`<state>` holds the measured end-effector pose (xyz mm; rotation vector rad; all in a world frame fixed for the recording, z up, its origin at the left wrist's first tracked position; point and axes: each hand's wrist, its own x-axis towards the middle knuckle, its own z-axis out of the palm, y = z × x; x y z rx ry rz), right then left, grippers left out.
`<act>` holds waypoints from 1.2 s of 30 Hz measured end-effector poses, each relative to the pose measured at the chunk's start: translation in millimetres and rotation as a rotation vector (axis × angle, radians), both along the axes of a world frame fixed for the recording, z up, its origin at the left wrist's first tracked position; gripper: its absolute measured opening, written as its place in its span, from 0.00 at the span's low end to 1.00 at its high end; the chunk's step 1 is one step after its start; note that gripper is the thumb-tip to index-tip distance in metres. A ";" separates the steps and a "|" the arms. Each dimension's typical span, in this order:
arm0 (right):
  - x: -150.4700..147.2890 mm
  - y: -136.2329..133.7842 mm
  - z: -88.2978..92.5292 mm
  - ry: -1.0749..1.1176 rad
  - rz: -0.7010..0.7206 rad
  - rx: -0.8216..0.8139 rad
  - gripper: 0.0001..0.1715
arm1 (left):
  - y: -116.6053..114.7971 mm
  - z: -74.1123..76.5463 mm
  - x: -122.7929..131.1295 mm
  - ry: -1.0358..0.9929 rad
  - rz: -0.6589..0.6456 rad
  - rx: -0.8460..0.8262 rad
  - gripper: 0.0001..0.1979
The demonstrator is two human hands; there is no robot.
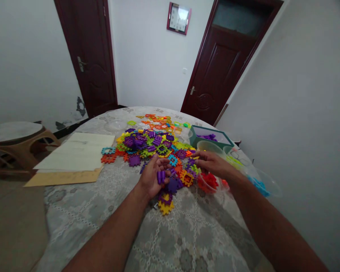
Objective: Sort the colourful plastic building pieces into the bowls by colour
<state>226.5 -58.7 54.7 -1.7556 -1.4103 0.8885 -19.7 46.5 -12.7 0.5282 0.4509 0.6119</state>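
My left hand is turned palm up at the near edge of a heap of plastic building pieces. Purple tube-shaped pieces rest in its palm, with the fingers partly curled around them. To the right, my right hand hovers palm down with its fingers stretched and slightly apart; nothing shows in them. Below it is a clear bowl holding red pieces. Between the hands lie an orange square gear-edged piece and a blue one. A yellow piece lies nearest me.
A green-rimmed box with purple pieces stands at the back right. Clear bowls sit along the right side, one with blue pieces. Paper sheets lie on the left of the patterned tablecloth. A stool stands beyond.
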 end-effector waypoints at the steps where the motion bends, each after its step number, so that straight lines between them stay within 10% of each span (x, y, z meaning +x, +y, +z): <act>1: 11.6 6.6 4.1 -0.009 -0.023 0.008 0.19 | 0.5 0.7 -0.5 -0.008 -0.002 -0.008 0.24; 10: 72.5 65.7 34.6 -0.033 -0.559 0.269 0.36 | -0.4 1.7 0.5 -0.006 0.030 -0.005 0.20; 16: -3.1 38.0 2.3 -0.165 -0.258 0.181 0.12 | -0.6 2.3 1.3 0.000 0.055 -0.004 0.21; 23: -116.6 -2.8 -32.3 -0.535 0.257 0.408 0.24 | -4.8 4.1 0.8 -0.055 0.026 -0.005 0.26; 36: -118.2 0.7 -34.3 -0.855 0.152 0.276 0.17 | -12.6 4.4 0.3 -0.173 -0.121 0.053 0.26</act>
